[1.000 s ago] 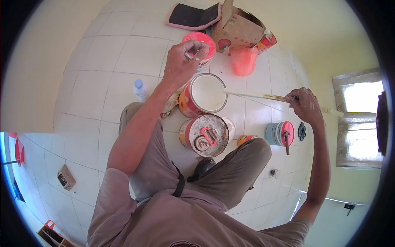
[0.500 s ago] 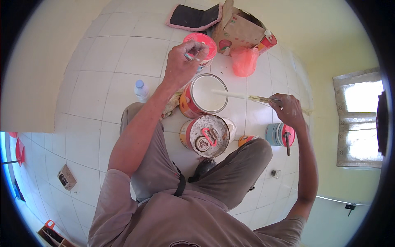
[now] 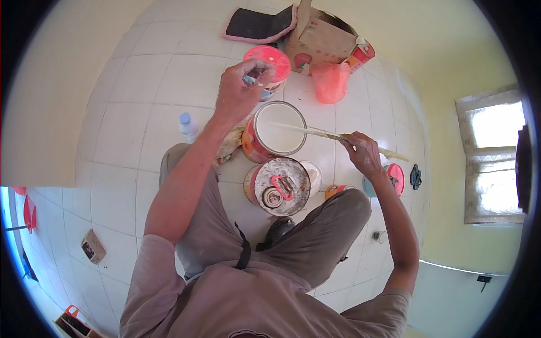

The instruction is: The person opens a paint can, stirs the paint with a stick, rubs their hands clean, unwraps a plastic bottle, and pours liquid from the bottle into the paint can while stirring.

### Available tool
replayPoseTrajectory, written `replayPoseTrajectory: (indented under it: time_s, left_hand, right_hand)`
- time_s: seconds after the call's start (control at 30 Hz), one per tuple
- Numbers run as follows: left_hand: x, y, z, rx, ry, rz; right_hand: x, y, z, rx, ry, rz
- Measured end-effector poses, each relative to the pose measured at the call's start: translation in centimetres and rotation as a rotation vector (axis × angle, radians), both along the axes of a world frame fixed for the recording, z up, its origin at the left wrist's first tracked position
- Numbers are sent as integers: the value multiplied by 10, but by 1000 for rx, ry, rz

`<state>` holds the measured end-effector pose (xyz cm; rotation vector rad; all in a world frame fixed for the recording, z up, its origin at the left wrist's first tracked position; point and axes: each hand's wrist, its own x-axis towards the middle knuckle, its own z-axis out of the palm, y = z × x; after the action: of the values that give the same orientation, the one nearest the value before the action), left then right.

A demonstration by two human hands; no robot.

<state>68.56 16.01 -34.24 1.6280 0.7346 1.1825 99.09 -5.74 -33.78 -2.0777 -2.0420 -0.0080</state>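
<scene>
My right hand (image 3: 363,153) is closed round a long thin stir stick (image 3: 322,133). Its pale, coated end reaches into white paint (image 3: 277,135) inside an open can (image 3: 253,147). Over the edge of a bucket with a pinkish-red lid (image 3: 269,54), my left hand (image 3: 239,89) hangs with its fingers curled in. Whatever those fingers hold, if anything, I cannot make out. Between my legs stands a second can (image 3: 298,181), its grey top smeared with paint and fitted with a red ring handle and a round cap.
A bottle with a blue cap (image 3: 186,121) and a crumpled cloth (image 3: 230,145) lie left of the cans. Beyond stand a pink plastic bag (image 3: 331,83), a cardboard box (image 3: 324,42) and a dark pad (image 3: 259,25). Right are a small orange can (image 3: 336,190) and red-lidded bucket (image 3: 396,176).
My right hand has moved left and slightly lower with the stick, whose coated end now lies farther left over the paint. My left hand has shifted slightly left and down.
</scene>
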Motion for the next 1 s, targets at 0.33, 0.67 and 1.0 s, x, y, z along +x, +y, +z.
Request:
replayPoseTrajectory:
  time_s: [0.33,0.67,1.0]
  left_hand:
    - [7,0,-5,-19,4,-1]
    - [6,2,-8,-32,32,-16]
    - [5,-1,-2,-25,19,-18]
  right_hand:
    - [8,-15,-2,-26,-39,18]
    - [-1,-28,57,-84,-192,29]
    - [-15,-28,108,-136,-321,25]
